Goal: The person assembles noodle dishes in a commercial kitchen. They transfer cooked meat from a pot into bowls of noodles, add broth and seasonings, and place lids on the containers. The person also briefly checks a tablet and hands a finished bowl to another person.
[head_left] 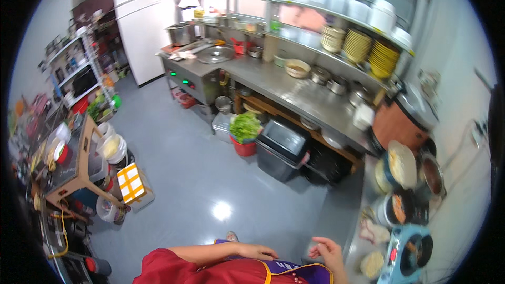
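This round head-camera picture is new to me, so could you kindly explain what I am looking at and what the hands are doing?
There is no machine here. A person wears a wide-angle camera on the head, looking down, so the room bends toward the round edge. At the bottom you see the person's own body in a red top, with the left hand resting against the apron and the right hand open in the air near the corner of a counter. Neither hand holds anything.

It is a kitchen with a grey floor. A long steel worktop carries bowls and pots, with stacked yellow plates on the shelf above. Below it stands a red bucket of greens. On the right, pots of food sit on the counter.
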